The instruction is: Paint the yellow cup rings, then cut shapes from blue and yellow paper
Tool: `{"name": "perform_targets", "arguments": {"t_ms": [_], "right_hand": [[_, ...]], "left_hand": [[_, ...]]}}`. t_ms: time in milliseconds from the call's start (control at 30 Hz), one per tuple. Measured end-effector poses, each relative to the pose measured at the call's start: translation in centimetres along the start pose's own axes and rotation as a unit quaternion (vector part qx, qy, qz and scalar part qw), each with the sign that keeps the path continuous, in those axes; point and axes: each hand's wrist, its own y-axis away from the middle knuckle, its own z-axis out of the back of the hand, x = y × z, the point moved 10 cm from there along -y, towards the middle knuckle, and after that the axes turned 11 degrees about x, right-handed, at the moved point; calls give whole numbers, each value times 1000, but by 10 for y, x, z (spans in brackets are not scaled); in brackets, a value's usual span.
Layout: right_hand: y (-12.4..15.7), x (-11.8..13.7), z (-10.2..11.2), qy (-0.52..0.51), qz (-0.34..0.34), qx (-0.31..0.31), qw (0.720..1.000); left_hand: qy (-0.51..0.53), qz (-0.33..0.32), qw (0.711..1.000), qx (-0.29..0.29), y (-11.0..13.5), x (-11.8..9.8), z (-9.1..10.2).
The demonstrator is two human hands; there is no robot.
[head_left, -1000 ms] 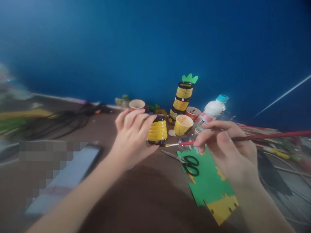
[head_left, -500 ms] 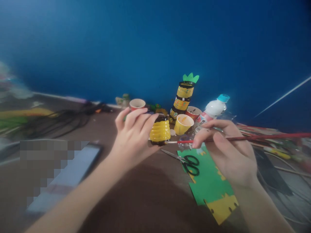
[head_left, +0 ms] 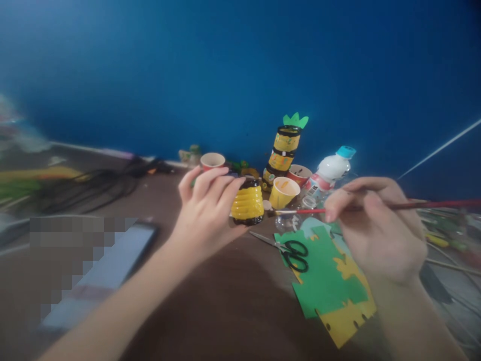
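Green-yellow cutout (head_left: 326, 281) nearest, 5 o'clock of jar; scissors (head_left: 291, 253) lie on its far edge. Left hand (head_left: 205, 215) fingers wrapped round yellow ribbed jar (head_left: 247, 203), mid-table. Right hand (head_left: 379, 230) at 3 o'clock pinches red paintbrush (head_left: 413, 205), tip just beside jar. Yellow cup (head_left: 283, 192) at 1 o'clock, white bottle (head_left: 330, 168) beyond.

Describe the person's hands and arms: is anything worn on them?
The left hand and right hand are bare, without gloves. No sleeve, watch or bracelet shows on either forearm. Rings or nail polish are too blurred to tell.
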Motion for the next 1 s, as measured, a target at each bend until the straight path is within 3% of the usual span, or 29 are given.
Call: {"name": "perform_targets", "arguments": {"t_ms": [67, 133, 233, 300, 433, 567, 733, 867, 1000], "right_hand": [[1, 6, 7, 66, 17, -16, 998], [1, 9, 0, 211, 20, 11, 977], [1, -3, -29, 443, 1, 123, 888], [3, -17, -45, 522, -19, 178, 834], [7, -33, -62, 582, -31, 215, 783], [11, -40, -71, 596, -30, 231, 768], [12, -41, -73, 592, -31, 236, 770], [12, -42, -73, 578, -31, 236, 781], [11, -45, -65, 543, -52, 229, 807]], "left_hand": [[0, -7, 1000, 3, 0, -2, 0], [-4, -17, 1000, 7, 1, -6, -1], [-7, -36, 999, 23, 3, -14, -4], [-4, -46, 998, 36, 4, -17, -7], [5, -51, 997, 49, 4, -21, -12], [11, -46, 998, 37, 4, -22, -10], [28, -53, 998, 29, 5, -24, -9], [64, -46, 996, 38, 4, -22, -12], [124, -29, 988, 89, 1, -13, -22]]}}
